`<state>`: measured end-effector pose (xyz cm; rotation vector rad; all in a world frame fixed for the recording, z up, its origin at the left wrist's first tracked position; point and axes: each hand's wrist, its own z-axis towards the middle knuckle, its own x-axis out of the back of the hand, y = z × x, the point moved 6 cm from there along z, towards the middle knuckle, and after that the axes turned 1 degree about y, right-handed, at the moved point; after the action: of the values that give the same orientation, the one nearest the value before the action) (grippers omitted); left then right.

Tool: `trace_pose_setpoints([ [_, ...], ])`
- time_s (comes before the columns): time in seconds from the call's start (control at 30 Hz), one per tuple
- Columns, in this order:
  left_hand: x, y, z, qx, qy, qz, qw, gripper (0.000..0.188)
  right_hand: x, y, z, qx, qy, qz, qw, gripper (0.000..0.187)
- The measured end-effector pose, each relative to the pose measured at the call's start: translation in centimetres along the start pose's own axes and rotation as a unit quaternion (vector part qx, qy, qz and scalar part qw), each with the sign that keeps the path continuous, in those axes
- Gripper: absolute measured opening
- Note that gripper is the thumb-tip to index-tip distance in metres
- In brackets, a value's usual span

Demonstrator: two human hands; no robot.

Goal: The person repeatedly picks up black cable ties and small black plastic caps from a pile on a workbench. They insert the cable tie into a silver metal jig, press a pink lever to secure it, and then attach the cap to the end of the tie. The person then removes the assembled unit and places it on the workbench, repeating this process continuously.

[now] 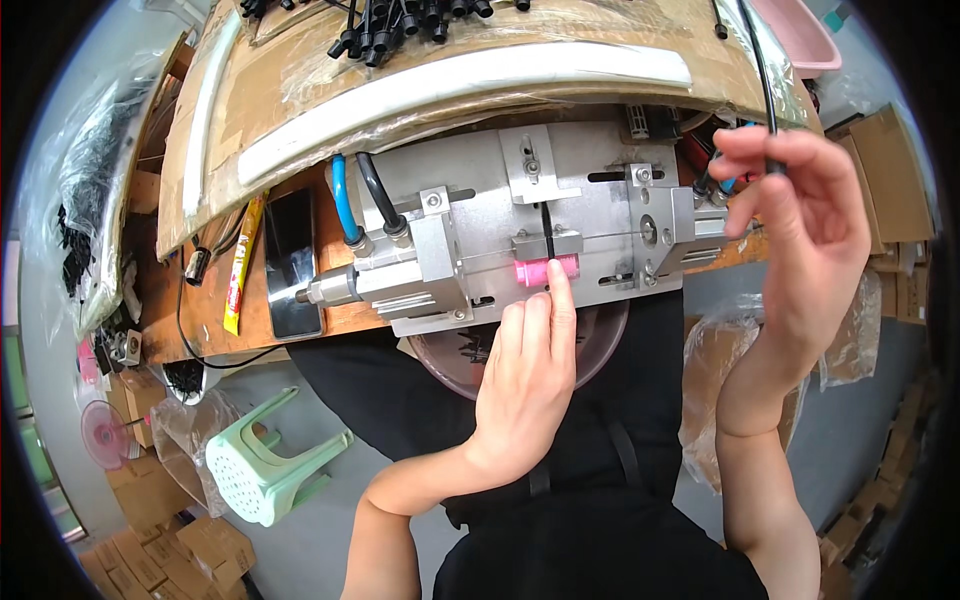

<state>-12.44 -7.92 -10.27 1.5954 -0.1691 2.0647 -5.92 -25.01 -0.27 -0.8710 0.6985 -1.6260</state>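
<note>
My left hand (530, 375) reaches over the front of a metal clamping fixture (590, 140). Its index finger is stretched out, its tip at a small bright pink piece (533, 271) in the fixture's middle; the other fingers lie bent beside it. A thin black stick-like part (547, 225) lies in the centre slot, running down to the pink piece. Raised at the right, my right hand (810, 215) pinches the lower end of a long thin black rod (758, 60) between thumb and forefinger. The rod's upper end runs out of view.
Cylinders with blue and black air hoses (345, 200) flank the fixture. Behind it, a cardboard-covered shelf (260, 90) carries black capped parts (385, 25). A phone (292, 265) and yellow packet (243, 270) lie left. Below are a bowl (440, 365) and a green stool (245, 475).
</note>
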Motion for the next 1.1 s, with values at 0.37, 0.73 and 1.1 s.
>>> trace_pose_setpoints([
  [0.37,2.6,-0.9,-1.8,0.055,0.02,-0.135,0.989,0.077,-7.7,3.0,-11.4,0.057,-0.134,-0.199,0.969,0.068],
  [0.73,5.1,-3.5,-0.7,0.053,0.024,-0.148,0.987,0.079,-8.6,2.9,-9.6,0.02,-0.233,-0.209,0.949,0.065],
  [1.1,8.6,-11.7,25.5,-0.116,-0.006,-0.037,0.993,0.016,-9.8,6.1,15.9,0.232,-0.196,-0.433,0.848,0.014],
])
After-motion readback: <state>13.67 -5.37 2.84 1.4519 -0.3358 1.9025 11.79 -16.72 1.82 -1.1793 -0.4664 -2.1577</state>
